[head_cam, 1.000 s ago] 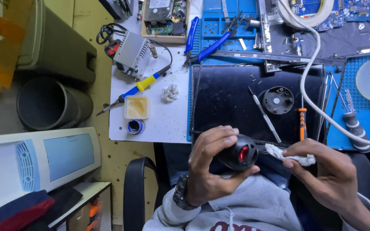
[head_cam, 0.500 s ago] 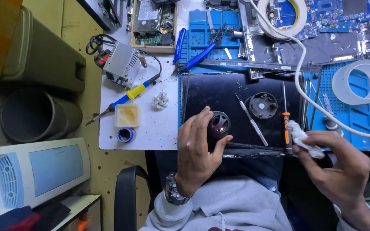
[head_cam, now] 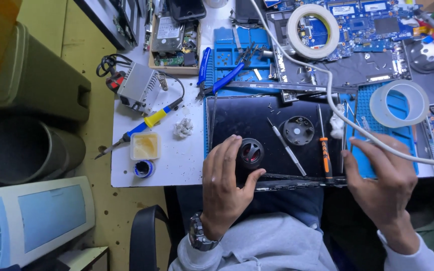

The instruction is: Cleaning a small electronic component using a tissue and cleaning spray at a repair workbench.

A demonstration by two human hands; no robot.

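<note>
Surface (head_cam: 151, 173): white worktop, crowded, with a black laptop panel (head_cam: 257, 120) lying flat near its front edge. Since a second ago the work has come down from the lap onto this panel.

Left hand (head_cam: 224, 185): earlier it cupped the small round black fan (head_cam: 251, 153) in the air against the body; now fingers and thumb are curled loosely around the fan, which sits on the panel, red centre facing up. Contact is at the fan's near side; whether it is being gripped or only steadied, cannot tell.

Right hand (head_cam: 383, 183): earlier it pinched a white wad of tissue; now the fingers are spread and flat over the blue mat (head_cam: 393, 135) at the panel's right edge, under the white cable (head_cam: 337, 113). No tissue visible in it. A white wad (head_cam: 336, 125) lies on the panel beside the orange-handled screwdriver (head_cam: 324, 155).

Second round black part (head_cam: 298, 130) rests apart from the fan, with a slim metal tool (head_cam: 286, 147) between them.

Judgement: wiping seems finished; the fan is set down on the panel.
</note>
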